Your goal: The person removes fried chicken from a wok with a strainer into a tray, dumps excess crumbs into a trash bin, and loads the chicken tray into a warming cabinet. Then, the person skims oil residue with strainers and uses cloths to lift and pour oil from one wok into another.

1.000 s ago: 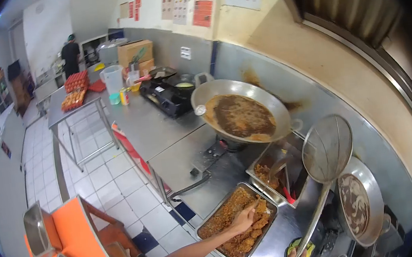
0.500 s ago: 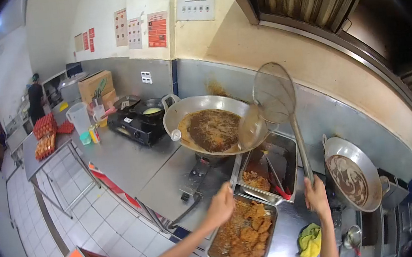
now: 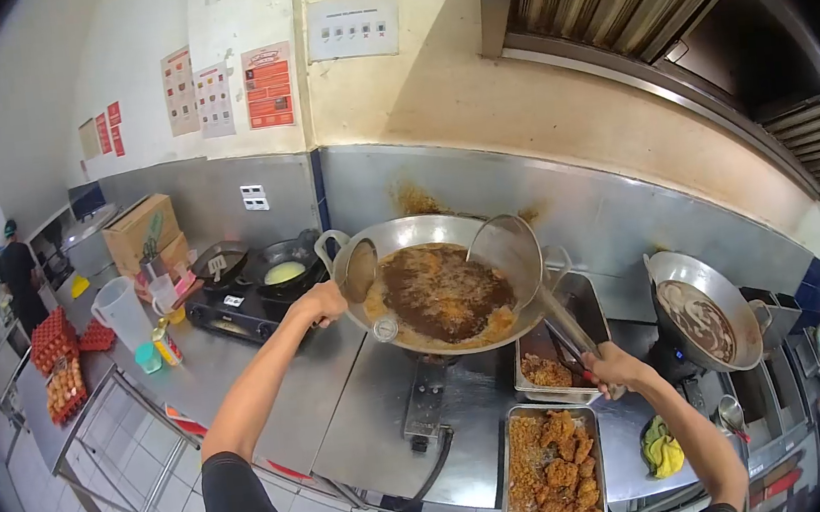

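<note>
At the left rim of the big wok [image 3: 396, 232] of bubbling dark oil, my left hand [image 3: 320, 305] is closed on the handle of a smaller strainer [image 3: 358, 269]. My right hand [image 3: 614, 367] grips the long handle of a large strainer [image 3: 508, 256], its mesh over the right part of the wok. Pale and orange-brown bits float in the oil. A round dial [image 3: 385, 329] sits at the wok's front left rim. Below my right hand, a metal tray [image 3: 507, 486] holds fried pieces and crumbs. Behind it stands a deeper pan [image 3: 585, 303] with crumbs and red-handled tongs.
A black stove [image 3: 236, 314] with two small pans stands left, near a clear jug [image 3: 121, 308], a can [image 3: 167, 346] and egg trays [image 3: 54, 343]. At the right are a second wok [image 3: 676, 268] and a yellow-green cloth [image 3: 662, 449]. A person [image 3: 20, 277] stands far left.
My left hand has moved from above the tray to the wok's left rim with the smaller strainer. The large strainer has come down over the oil. The view has shifted right.
</note>
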